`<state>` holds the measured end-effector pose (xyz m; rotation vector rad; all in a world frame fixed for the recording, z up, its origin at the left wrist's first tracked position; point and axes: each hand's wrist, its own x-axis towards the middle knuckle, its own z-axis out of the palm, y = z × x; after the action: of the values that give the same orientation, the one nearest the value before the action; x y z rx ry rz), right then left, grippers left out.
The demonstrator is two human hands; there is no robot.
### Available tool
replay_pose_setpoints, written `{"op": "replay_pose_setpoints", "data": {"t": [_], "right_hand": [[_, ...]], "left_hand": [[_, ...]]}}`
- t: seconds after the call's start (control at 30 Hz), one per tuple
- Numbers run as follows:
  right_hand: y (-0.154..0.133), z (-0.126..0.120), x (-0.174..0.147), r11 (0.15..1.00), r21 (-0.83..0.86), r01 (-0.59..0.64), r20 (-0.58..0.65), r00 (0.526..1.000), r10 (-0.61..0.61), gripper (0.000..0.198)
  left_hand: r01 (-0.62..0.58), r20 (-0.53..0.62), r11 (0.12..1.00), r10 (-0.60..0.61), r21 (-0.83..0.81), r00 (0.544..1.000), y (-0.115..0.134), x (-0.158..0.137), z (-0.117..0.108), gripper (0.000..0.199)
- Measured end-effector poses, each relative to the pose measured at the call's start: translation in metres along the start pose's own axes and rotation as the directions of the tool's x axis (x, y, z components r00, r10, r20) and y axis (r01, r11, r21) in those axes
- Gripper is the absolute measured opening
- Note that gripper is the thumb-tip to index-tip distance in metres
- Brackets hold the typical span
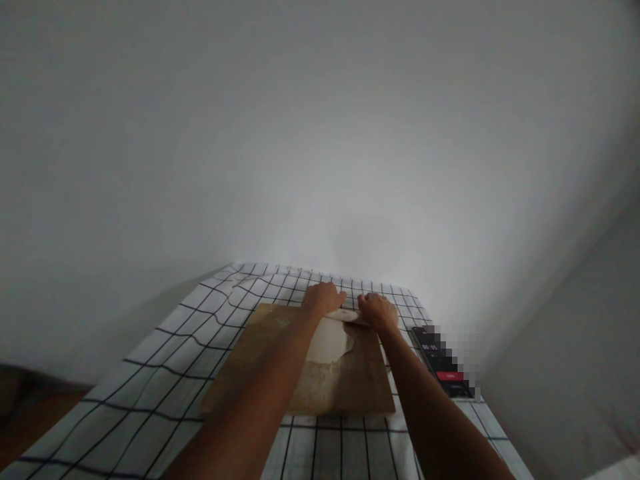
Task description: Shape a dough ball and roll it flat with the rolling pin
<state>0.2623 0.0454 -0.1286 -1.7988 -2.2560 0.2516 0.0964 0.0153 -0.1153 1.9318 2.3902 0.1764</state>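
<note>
A pale rolling pin [345, 315] lies across the far part of a flat sheet of dough [327, 343]. My left hand [323, 298] is closed over the pin's left end, its thumb pointing inward. Over the right end, my right hand [379, 310] is closed with curled fingers. Under the dough is a wooden board [345, 397], dusted with flour in front of the sheet. My left forearm hides part of the board and the dough's left side.
A black and white checked cloth [170, 363] covers the table. To the right of the board lies a phone [435, 360], its screen lit and partly blurred out. A white wall [320, 147] rises right behind the table.
</note>
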Motion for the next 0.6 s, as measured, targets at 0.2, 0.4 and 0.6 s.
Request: {"op": "replay_pose_setpoints", "data": {"t": [0.2,0.4,0.6], "right_hand": [[-0.001,0.0,0.001,1.0,-0.024,0.005,0.0,1.0,-0.005,0.051],[0.0,-0.001,-0.013,0.992,-0.108,0.06,0.013,0.998,-0.059,0.048],[-0.003,-0.011,-0.039,0.971,-0.209,0.118,0.043,0.993,-0.112,0.04]], "left_hand": [[-0.009,-0.05,1.0,0.009,-0.014,0.999,-0.002,0.006,0.007,0.053],[0.005,-0.167,1.0,-0.006,-0.003,0.986,0.003,-0.011,0.005,0.048],[0.027,-0.145,0.999,-0.034,-0.047,0.989,0.004,-0.03,0.003,0.05]]}}
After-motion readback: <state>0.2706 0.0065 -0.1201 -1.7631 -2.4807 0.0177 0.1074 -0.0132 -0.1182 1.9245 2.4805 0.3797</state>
